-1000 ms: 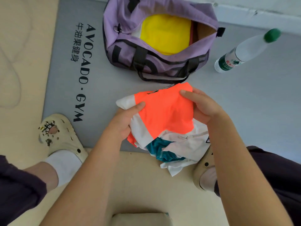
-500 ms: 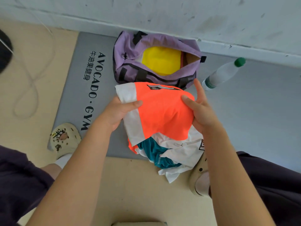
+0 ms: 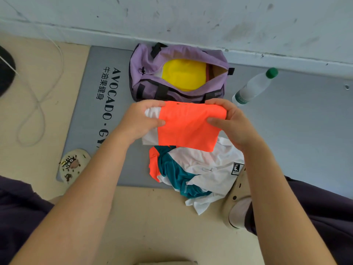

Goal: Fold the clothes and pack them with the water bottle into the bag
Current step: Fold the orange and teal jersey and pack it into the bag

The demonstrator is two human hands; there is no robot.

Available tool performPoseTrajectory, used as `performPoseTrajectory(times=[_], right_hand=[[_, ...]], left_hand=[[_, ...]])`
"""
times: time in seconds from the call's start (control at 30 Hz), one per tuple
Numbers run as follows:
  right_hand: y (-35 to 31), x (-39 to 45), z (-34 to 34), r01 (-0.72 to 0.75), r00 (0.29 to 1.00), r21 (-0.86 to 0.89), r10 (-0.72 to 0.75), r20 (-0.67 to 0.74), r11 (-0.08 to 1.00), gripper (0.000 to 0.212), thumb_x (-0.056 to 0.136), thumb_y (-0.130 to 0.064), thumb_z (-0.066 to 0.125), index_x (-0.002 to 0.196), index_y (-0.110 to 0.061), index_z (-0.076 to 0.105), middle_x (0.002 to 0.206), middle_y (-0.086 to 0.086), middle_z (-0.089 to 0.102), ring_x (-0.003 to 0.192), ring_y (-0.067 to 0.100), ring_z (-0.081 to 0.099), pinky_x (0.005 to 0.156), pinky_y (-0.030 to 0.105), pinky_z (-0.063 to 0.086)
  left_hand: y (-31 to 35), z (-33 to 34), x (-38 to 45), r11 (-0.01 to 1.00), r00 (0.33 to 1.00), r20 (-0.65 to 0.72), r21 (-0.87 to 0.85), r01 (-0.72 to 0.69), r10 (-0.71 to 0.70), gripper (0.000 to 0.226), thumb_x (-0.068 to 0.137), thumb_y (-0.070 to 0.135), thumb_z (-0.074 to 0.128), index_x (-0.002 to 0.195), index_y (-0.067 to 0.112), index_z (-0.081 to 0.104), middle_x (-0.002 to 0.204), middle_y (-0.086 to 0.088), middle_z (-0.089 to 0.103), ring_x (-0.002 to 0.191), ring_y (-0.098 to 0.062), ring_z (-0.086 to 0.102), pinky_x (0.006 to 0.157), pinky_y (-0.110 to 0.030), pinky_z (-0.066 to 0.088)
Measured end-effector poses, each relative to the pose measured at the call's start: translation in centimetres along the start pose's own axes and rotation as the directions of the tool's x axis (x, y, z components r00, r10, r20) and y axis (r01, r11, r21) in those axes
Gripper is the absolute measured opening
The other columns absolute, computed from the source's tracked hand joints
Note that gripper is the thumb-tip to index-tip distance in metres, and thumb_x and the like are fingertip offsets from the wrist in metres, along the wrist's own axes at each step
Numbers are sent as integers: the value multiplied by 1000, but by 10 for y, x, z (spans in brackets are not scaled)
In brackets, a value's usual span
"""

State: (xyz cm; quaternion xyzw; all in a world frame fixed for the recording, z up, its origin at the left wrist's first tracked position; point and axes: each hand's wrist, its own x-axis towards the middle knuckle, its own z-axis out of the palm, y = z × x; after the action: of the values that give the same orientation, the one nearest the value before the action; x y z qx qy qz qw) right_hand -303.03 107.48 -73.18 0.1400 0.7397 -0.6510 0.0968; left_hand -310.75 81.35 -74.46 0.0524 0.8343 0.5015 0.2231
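Observation:
An orange and white folded garment (image 3: 186, 127) hangs between my two hands just in front of the bag. My left hand (image 3: 142, 119) grips its left edge and my right hand (image 3: 228, 121) grips its right edge, thumbs on the near side. The purple duffel bag (image 3: 150, 73) lies open on the grey mat with a yellow folded garment (image 3: 184, 74) inside. Below my hands lies a crumpled white, teal and orange garment (image 3: 198, 169) on the mat's near edge. A clear water bottle (image 3: 255, 86) with a green cap lies to the right of the bag.
The grey gym mat (image 3: 305, 131) with black lettering runs along a white wall (image 3: 191, 20). My feet in cream clogs are at the mat's left corner (image 3: 71, 165) and beside the crumpled garment (image 3: 236, 199). A white cable (image 3: 38, 104) loops on the beige floor at left.
Both hands have lifted the orange garment up and forward toward the bag, gripping its upper edge so it hangs as a flat fold. The crumpled garment under it now lies uncovered on the mat.

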Motion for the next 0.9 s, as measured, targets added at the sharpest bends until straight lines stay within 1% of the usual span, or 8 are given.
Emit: performPoseTrajectory(times=[0.13,0.33,0.43,0.5,0.6,0.67,0.73,0.9], right_hand=[[-6,6,11,74,985,-518,-144,-96,852,42,83,-6,66,117,-30,63,111,-11,64,101,13,56,83,24,42],[-18,11,21,93,950,-753,-284,-129,652,33,89,-19,64,121,-19,62,103,11,70,92,36,59,69,33,40],[-21,11,20,50,948,-861,-294,-118,507,30,91,-28,62,119,-17,60,97,12,63,89,35,56,66,37,41],[-20,9,18,112,943,-818,-320,-91,564,30,88,-24,67,115,-12,63,97,8,49,92,27,47,74,34,38],[-21,6,10,198,959,-604,-281,-45,772,21,85,-23,71,102,-15,64,99,-1,51,94,13,44,80,20,35],[-23,2,6,120,990,-394,-142,-27,911,13,83,-35,67,92,-28,60,88,-14,57,84,4,51,75,17,39],[-22,1,2,51,999,-249,-54,-5,967,20,82,-44,66,90,-26,61,84,-9,59,81,8,55,74,25,44],[2,6,2,-73,997,-83,74,15,994,30,86,-49,62,100,-23,65,101,1,69,95,15,65,87,38,51]], left_hand=[[-3,12,7,980,982,-185,200,3,35,50,76,11,80,123,21,67,122,4,63,112,-10,54,81,-7,31],[-3,18,11,957,942,-312,289,-27,121,38,78,13,77,115,18,72,114,-11,69,105,-26,61,75,-14,33],[2,16,10,948,926,-351,316,-23,139,23,77,15,77,100,13,77,97,-13,72,91,-29,64,69,-24,39],[4,12,10,940,942,-315,340,-5,119,16,76,16,77,91,9,76,90,-14,68,87,-30,62,71,-35,44],[1,0,8,930,987,-153,367,11,49,24,73,23,84,94,17,76,100,-7,51,100,-21,51,78,-27,38],[2,-9,2,944,998,-40,329,-38,54,25,70,22,87,93,21,75,116,-1,45,117,-15,40,90,-20,30],[7,-18,-3,955,995,64,284,-87,72,23,70,19,86,86,26,72,127,8,46,124,-7,35,97,-19,26],[12,-33,1,994,884,466,-68,87,-45,19,68,20,74,86,22,70,85,10,71,81,-4,65,77,-18,51]])
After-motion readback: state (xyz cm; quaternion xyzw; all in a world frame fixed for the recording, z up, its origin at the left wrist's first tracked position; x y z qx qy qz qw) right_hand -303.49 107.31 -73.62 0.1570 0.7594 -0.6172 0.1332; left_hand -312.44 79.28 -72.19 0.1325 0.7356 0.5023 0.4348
